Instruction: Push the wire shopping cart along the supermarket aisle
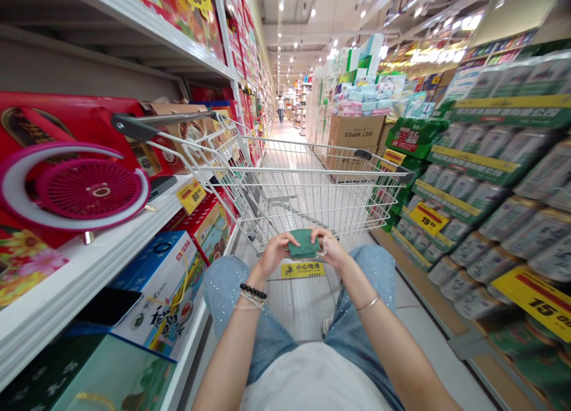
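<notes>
A small folded green cloth [304, 243] is held between both my hands, low in front of my knees. My left hand [273, 253] pinches its left side, fingers curled, with bead bracelets on the wrist. My right hand [330, 248] grips its right side, a thin bangle on that wrist. Just beyond the cloth stands a wire shopping cart [307, 185] with nothing visible in its basket, its handle tilted up to the left.
White shelves [89, 262] on the left carry red gift boxes and a pink fan. Green shrink-wrapped can packs [482, 179] line the right. A yellow floor sticker [303, 270] lies under the cart. Cardboard boxes and a distant person stand down the aisle.
</notes>
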Action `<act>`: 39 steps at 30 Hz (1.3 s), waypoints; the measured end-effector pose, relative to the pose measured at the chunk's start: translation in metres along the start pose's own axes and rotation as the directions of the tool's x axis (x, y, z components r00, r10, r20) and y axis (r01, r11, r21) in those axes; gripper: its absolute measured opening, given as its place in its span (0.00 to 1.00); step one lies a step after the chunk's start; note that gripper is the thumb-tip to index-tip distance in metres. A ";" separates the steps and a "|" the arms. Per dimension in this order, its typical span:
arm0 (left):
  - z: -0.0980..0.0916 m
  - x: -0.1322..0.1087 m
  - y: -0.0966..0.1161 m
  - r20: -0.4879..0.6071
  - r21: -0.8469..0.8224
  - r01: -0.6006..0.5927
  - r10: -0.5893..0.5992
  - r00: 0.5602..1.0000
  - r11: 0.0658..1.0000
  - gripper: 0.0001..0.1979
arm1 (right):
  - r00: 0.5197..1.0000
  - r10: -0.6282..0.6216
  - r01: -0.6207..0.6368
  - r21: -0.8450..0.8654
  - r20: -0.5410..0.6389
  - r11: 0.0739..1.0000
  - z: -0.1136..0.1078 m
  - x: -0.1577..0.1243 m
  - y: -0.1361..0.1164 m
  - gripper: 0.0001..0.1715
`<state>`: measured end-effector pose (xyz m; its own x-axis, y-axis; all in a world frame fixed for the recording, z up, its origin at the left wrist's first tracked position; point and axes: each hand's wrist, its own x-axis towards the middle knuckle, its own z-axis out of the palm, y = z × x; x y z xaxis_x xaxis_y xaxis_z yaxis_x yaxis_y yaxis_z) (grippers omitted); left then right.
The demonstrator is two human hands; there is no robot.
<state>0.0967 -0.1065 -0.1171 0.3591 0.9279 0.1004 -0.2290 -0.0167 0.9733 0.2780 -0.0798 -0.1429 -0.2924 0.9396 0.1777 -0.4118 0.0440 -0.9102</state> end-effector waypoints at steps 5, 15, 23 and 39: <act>0.001 -0.005 0.011 -0.131 0.249 -0.116 0.152 0.980 0.962 0.15 | 0.998 -0.068 0.068 -0.016 0.016 0.998 -0.006 -0.003 -0.007 0.13; -0.009 0.011 0.048 -0.156 0.303 -0.292 0.349 0.924 0.907 0.30 | 0.981 -0.175 0.178 0.026 -0.078 0.984 0.010 0.010 -0.027 0.51; 0.000 0.018 0.057 -0.144 0.226 -0.344 0.381 0.913 0.911 0.33 | 0.993 -0.109 0.115 0.352 -0.037 0.929 0.085 0.039 -0.007 0.26; -0.077 0.027 0.075 -0.283 0.958 0.196 0.801 0.528 0.209 0.28 | 0.601 -0.788 0.525 -0.811 0.137 0.259 0.115 0.111 -0.043 0.28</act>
<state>0.0196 -0.0536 -0.0576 -0.2502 0.5817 0.7740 0.8892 -0.1783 0.4214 0.1639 -0.0168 -0.0410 0.0302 0.4831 0.8750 0.4403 0.7795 -0.4456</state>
